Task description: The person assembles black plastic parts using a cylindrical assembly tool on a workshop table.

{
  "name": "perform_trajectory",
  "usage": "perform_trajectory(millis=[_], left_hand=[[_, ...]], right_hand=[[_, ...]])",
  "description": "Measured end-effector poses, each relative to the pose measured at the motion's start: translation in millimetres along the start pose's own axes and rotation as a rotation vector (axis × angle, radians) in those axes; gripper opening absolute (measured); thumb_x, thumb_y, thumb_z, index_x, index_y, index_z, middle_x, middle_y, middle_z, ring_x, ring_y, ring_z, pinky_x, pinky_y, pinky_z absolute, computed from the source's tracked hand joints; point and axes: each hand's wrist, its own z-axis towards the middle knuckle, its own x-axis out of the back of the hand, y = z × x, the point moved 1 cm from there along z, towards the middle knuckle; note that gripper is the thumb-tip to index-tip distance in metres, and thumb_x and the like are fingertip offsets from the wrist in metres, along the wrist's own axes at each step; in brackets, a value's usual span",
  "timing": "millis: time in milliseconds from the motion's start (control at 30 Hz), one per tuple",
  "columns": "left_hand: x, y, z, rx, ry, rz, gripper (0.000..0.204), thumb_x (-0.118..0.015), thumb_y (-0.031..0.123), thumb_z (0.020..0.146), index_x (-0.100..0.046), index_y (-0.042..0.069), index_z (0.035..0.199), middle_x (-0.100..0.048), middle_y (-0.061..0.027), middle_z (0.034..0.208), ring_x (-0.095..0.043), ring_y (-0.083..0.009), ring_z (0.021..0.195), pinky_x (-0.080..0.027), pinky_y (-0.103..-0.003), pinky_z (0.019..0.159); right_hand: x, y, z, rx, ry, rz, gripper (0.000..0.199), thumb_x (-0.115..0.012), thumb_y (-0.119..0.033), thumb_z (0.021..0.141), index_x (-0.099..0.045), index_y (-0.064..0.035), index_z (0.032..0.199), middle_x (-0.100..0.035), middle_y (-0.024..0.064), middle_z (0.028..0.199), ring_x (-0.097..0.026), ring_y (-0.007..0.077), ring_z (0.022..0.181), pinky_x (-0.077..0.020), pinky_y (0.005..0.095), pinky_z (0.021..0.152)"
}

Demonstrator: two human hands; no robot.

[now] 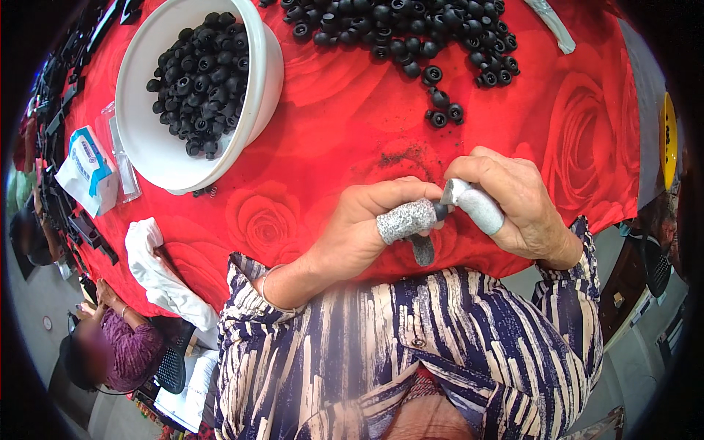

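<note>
Your left hand (359, 218) pinches one black cap (441, 211), right hand (517, 202) a blade (448, 193); whether bowl (269, 77) or pile (400, 26) is finished, unclear.

The head view, upright and unmirrored, looks steeply down on the bench (330, 117) from the wearer's side of the white tub (268, 92) and to its right, high enough to show the tub's interior and outer right wall. Range is close: left hand (356, 224) and right hand (513, 198), right of and below the tub, appear large. Fisheye coverage is wide, reaching another person (132, 352) below the tub and to its left; dark curved borders bound both sides.
</note>
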Motion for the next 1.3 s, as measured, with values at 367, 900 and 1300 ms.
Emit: perform_trajectory(millis=[367, 900, 1300], left_hand=[[-2, 0, 0, -0.03, -0.035, 0.04, 0.025, -0.058, 0.009, 0.09, -0.06, -0.003, 0.111, -0.058, -0.0065, 0.097, -0.059, -0.0131, 0.083, -0.051, -0.026, 0.071], [3, 3, 3, -0.075, -0.003, -0.074, 0.026, -0.061, 0.015, 0.088, -0.063, -0.001, 0.109, -0.061, -0.0077, 0.093, -0.051, -0.0113, 0.078, -0.043, -0.026, 0.071], [2, -5, 1, -0.055, 0.035, -0.132, 0.022, -0.06, 0.009, 0.088, -0.063, -0.001, 0.108, -0.064, -0.0043, 0.093, -0.058, -0.009, 0.077, -0.047, -0.02, 0.068]], right_hand=[[0, 1, 1, 0.043, -0.037, 0.003, 0.02, -0.063, -0.017, 0.081, -0.057, -0.0021, 0.094, -0.053, 0.0099, 0.072, -0.056, 0.0259, 0.062, -0.0429, 0.0352, 0.051], [14, 5, 8, 0.235, -0.007, -0.022, 0.028, -0.069, -0.015, 0.075, -0.058, 0.0019, 0.094, -0.052, 0.0077, 0.067, -0.054, 0.0206, 0.054, -0.042, 0.0335, 0.048], [-17, 0, 0, 0.384, 0.19, -0.181, 0.039, -0.074, -0.006, 0.067, -0.06, 0.0047, 0.102, -0.058, 0.0084, 0.071, -0.053, 0.0183, 0.053, -0.0391, 0.0303, 0.045]])
